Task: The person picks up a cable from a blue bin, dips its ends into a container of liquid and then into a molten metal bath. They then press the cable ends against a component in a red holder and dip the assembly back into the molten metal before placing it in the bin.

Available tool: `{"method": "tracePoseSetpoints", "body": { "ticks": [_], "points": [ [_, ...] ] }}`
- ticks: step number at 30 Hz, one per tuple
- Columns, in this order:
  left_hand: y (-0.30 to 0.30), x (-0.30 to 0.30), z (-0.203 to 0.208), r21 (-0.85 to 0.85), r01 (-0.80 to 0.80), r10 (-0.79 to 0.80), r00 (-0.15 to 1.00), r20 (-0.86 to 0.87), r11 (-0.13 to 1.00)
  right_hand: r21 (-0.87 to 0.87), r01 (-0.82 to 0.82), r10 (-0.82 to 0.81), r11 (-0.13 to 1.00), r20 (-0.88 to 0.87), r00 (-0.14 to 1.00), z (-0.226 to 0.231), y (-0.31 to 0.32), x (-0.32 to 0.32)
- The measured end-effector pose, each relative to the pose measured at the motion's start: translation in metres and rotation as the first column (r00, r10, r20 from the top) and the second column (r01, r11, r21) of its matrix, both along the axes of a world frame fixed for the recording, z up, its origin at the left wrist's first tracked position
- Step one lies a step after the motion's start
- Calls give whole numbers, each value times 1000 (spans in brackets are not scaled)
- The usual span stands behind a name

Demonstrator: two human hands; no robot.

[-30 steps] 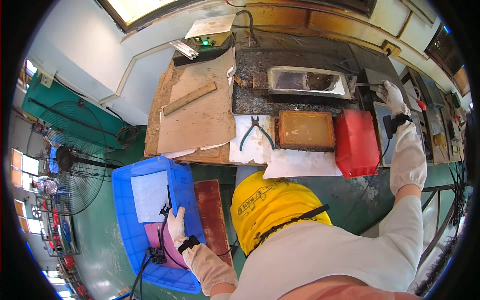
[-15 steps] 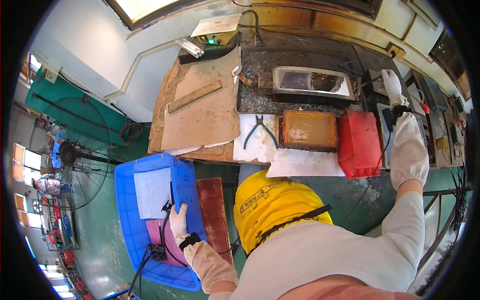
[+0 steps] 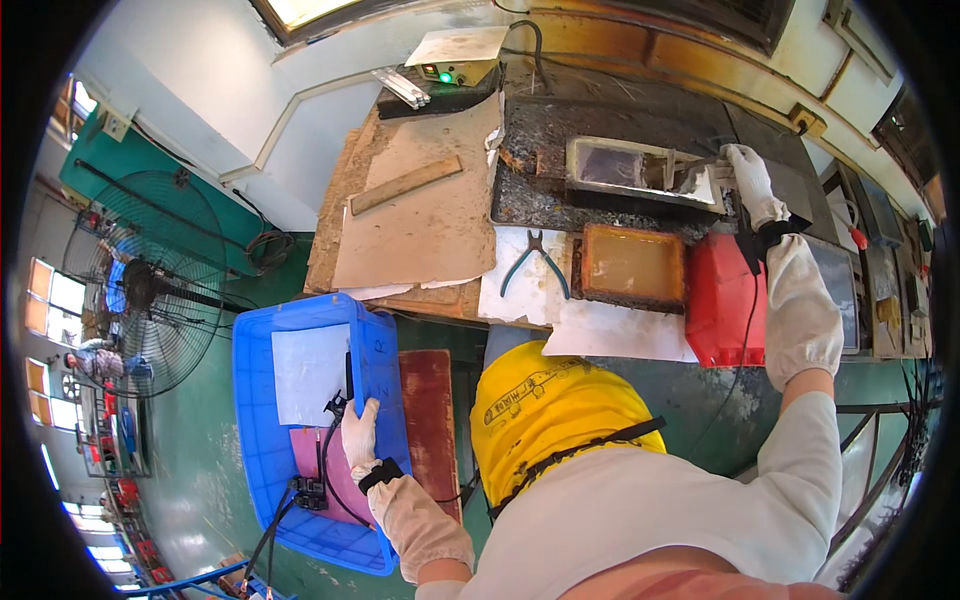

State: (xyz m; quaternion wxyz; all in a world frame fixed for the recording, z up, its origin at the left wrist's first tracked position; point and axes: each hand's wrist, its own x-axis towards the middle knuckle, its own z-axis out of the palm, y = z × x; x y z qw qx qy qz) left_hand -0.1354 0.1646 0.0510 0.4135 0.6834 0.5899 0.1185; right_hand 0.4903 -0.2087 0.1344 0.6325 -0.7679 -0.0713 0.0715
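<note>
In its white glove, my right hand [image 3: 748, 180] is closed round the end of a flat grey metal scraper [image 3: 690, 172]. Its blade reaches over the rectangular metal pot [image 3: 594, 185], which has a shiny silvery surface inside. My gloved left hand [image 3: 360, 435] is closed at the right side of the blue plastic crate [image 3: 268, 510], holding a black corded part [image 3: 337, 406] with small prongs. Inside that crate lie a white sheet [image 3: 312, 375], a pink sheet [image 3: 312, 447] and another black corded part [image 3: 308, 492].
A tray of amber liquid [image 3: 632, 263] and a red bin [image 3: 722, 310] stand before the pot. Blue-handled cutters [image 3: 536, 262] lie on white paper. A wooden strip [image 3: 408, 184] rests on cardboard. Far left stands a large fan [image 3: 140, 285].
My right hand has moved left toward the pot, bringing the scraper over its opening. The view has shifted slightly; my left hand stays at the crate with the black corded part.
</note>
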Motion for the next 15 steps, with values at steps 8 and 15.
{"method": "tracePoseSetpoints", "body": {
  "ticks": [8, 15],
  "points": [
    [-5, 4, 10, 25, -8, 9, 1000, -14, 1000, -56, -58, 55, 997, -54, 997, -4, 19, -6],
    [-1, -2, 0, -26, -42, 43, 999, 13, 999, -22, -86, 84, 996, -64, 994, -2, 41, -18]
  ]
}}
